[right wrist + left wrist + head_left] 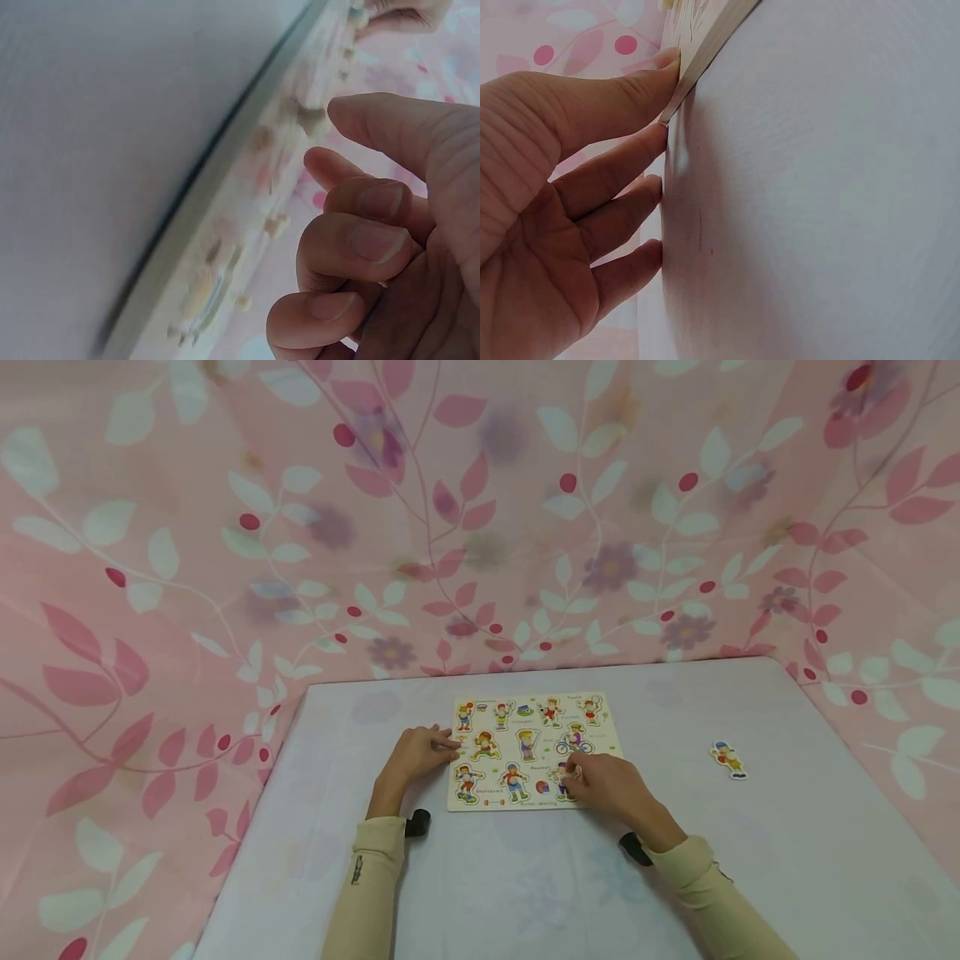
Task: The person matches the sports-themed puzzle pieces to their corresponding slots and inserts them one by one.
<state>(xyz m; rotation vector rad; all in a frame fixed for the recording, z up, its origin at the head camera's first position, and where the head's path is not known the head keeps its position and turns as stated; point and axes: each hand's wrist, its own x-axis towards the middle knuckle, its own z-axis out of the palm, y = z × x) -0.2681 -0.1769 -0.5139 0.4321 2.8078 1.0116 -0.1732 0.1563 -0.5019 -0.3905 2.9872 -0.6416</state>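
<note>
A pale wooden peg puzzle board [513,783] printed with sports figures lies on the table. At its left edge my left hand [422,750] pinches the board, the thumb on top and the index fingertip at the edge. In the left wrist view the other fingertips of the left hand [562,187] rest on the cloth. Over the lower right corner, my right hand [609,783] pinches a figure puzzle piece [559,777] by its knob, partly covering it. In the right wrist view the remaining fingers of the right hand [375,240] are curled.
A loose puzzle piece [728,760], a figure with a blue cap and yellow clothes, lies right of the board. White cloth covers the table [510,877]. Pink floral fabric [480,527] hangs behind and at both sides. Dark camera mounts [417,823] sit at the wrists.
</note>
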